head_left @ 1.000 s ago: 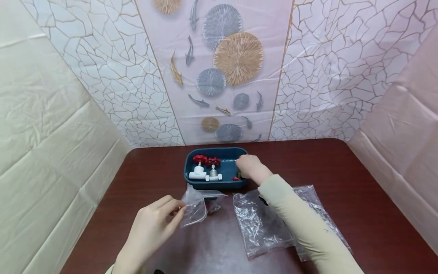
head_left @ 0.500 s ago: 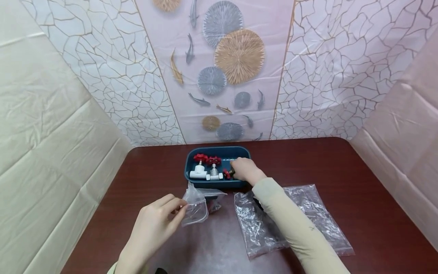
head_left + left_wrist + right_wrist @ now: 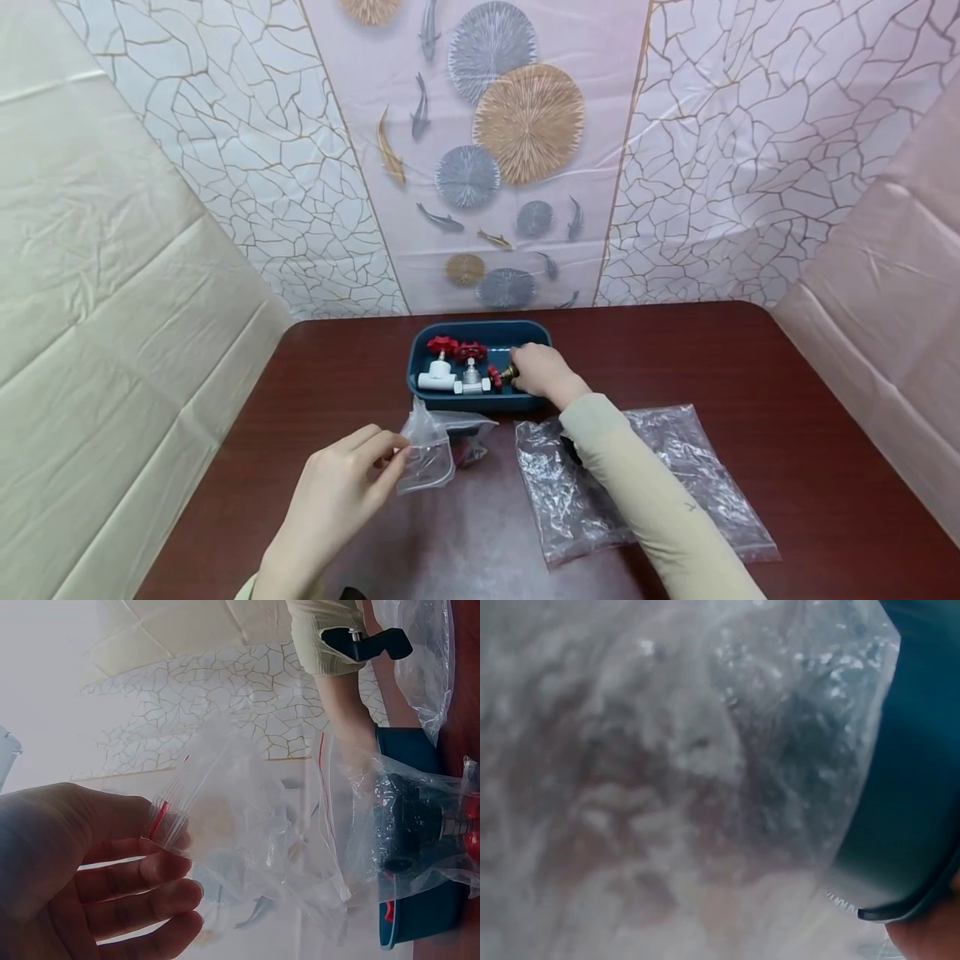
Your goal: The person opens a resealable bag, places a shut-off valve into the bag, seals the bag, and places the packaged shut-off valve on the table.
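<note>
My left hand (image 3: pixel 337 483) pinches the top edge of a clear zip bag (image 3: pixel 247 802) with red seal lines. Inside this bag, in the left wrist view, is a dark valve (image 3: pixel 412 825) with a red handwheel. At the right end of the blue tray (image 3: pixel 480 406), my right hand (image 3: pixel 543 371) holds a small brass valve with a red handle (image 3: pixel 496 377), its far end hidden by the fingers. To its left in the tray lie a metal valve (image 3: pixel 472 384) and a white tee-shaped valve (image 3: pixel 438 380), both with red handwheels.
Flat clear plastic bags (image 3: pixel 562 517) lie on the brown table (image 3: pixel 810 467) beneath and beside the right forearm. Patterned cloth walls (image 3: pixel 690 208) enclose the back and sides. In the right wrist view, plastic film (image 3: pixel 667 772) fills most of the picture.
My right hand has shifted slightly left inside the tray, and the brass valve has swung so its red handle now points toward the metal valve. The left hand has stayed nearly still.
</note>
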